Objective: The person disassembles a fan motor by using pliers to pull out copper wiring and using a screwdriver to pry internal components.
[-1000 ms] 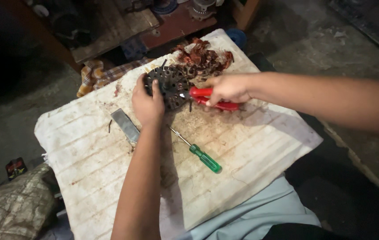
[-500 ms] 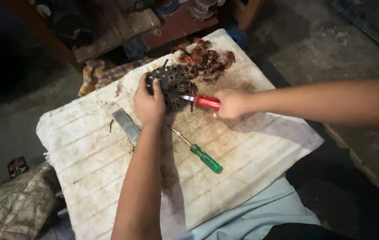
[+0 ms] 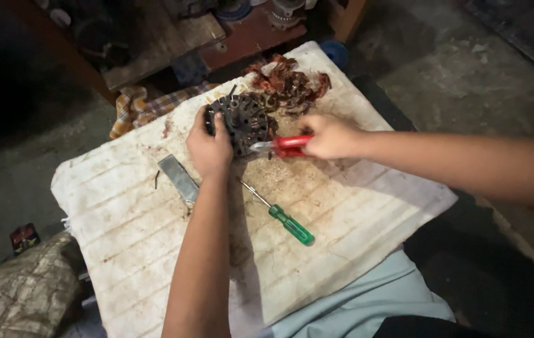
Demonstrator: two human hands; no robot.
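The left hand (image 3: 209, 148) clamps the dark round motor core (image 3: 242, 122), which looks heavy and stiff, by its rim, while the right hand (image 3: 326, 135) grips the red-handled tool (image 3: 279, 146).

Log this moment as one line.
left hand: steadies round dark motor core | right hand: grips red-handled tool, tip at core | green screwdriver: lying on board

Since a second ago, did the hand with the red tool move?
Yes. The right hand slid back along the red tool, away from the round motor part, toward the board's right side.
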